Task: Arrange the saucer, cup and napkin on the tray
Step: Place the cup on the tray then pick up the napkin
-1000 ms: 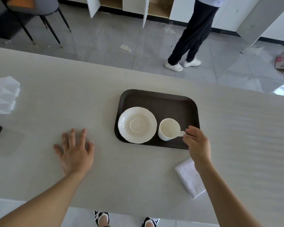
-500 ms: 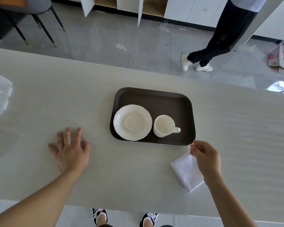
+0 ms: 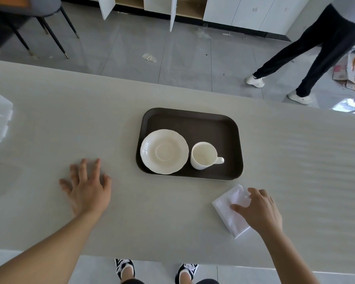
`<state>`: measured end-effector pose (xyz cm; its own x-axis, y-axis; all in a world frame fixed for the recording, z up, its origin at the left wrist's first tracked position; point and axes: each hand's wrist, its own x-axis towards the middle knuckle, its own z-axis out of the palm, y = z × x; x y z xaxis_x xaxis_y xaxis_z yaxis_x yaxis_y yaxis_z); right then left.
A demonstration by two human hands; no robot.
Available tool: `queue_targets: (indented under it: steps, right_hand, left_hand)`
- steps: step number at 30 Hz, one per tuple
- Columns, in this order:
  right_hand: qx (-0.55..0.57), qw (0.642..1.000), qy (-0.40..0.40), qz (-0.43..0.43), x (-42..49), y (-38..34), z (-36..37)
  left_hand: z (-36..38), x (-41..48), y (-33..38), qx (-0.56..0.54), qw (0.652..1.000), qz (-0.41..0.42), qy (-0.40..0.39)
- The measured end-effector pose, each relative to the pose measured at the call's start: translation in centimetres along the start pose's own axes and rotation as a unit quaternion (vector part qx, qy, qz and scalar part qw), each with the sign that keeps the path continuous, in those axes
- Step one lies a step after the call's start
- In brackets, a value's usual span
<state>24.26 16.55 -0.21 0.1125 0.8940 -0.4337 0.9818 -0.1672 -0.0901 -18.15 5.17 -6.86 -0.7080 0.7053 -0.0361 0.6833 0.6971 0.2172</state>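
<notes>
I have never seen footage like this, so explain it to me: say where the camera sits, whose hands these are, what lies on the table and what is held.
There is no machine here. The single view comes from a camera worn on a person's head, looking down at their own bare hands. On the pale table lies a dark tray carrying a white saucer and, beside it, an empty white cup. The left hand rests flat on the table, holding nothing. The right hand lies on a folded white napkin, which is on the table in front of the tray, not lifted yet.
</notes>
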Motion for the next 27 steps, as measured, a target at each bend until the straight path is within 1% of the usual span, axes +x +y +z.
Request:
queue_targets:
  steps: [5, 10, 13, 16, 19, 22, 24, 27]
  right_hand:
    - [0.003, 1.0, -0.006, 0.024, 0.3, -0.6, -0.4]
    - [-0.018, 0.999, -0.019, 0.036, 0.5, -0.8, -0.8]
    - [-0.023, 0.999, -0.021, 0.024, 0.5, -0.7, -0.7]
    - [-0.01, 1.0, 0.002, 0.0, 0.3, -0.8, -0.7]
    - [0.025, 1.0, 0.015, -0.007, -0.1, -1.0, -0.8]
    - [0.064, 0.998, 0.012, -0.012, -0.2, -1.1, -1.2]
    - [0.113, 0.993, 0.006, -0.02, 0.0, -1.1, -1.9]
    - [0.209, 0.978, -0.004, -0.016, 0.5, -1.0, -3.8]
  left_hand:
    - [-0.2, -0.1, 0.1, 0.003, 1.0, 0.004, 0.0]
    - [-0.4, -0.2, 0.3, -0.001, 1.0, 0.001, 0.001]
    - [-0.4, -0.2, 0.4, 0.002, 1.0, 0.0, -0.004]
    - [-0.4, -0.2, 0.3, 0.003, 1.0, 0.001, -0.007]
    - [-0.3, -0.1, 0.2, 0.006, 1.0, 0.001, -0.009]
    - [-0.2, -0.1, 0.2, 0.003, 1.0, 0.003, -0.004]
    - [-0.1, -0.1, 0.1, 0.002, 1.0, 0.003, 0.0]
    - [0.1, 0.0, 0.0, 0.002, 1.0, 0.007, 0.006]
